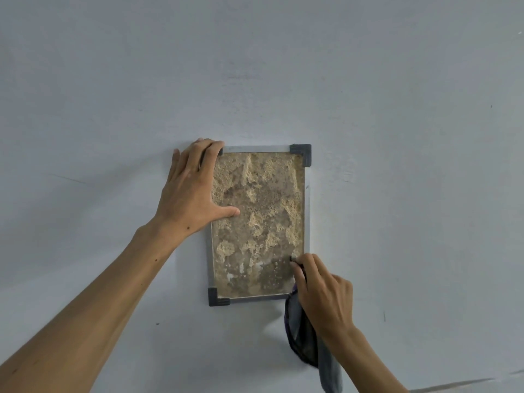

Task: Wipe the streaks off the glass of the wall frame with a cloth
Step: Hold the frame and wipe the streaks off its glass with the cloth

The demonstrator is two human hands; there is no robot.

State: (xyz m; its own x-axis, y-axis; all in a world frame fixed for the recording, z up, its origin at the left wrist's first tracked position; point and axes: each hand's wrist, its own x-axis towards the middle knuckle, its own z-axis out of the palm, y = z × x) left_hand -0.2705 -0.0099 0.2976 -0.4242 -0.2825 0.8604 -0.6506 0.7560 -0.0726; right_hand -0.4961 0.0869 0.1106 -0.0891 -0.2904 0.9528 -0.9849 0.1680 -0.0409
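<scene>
Glass (259,222) mottled tan-brown in grey-cornered frame (300,154); left hand (192,191) flat, grip wide; right hand (323,293) grip holding cloth (300,336)

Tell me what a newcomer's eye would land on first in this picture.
First the wall frame in the middle of the pale wall, its glass blotched tan and brown. Next the left hand, spread over its upper left corner. Then the right hand at the lower right corner, gripping a dark cloth that hangs below.

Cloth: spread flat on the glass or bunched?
Bunched. The right hand grips the cloth gathered at the frame's lower right corner, the rest hanging below.
</scene>
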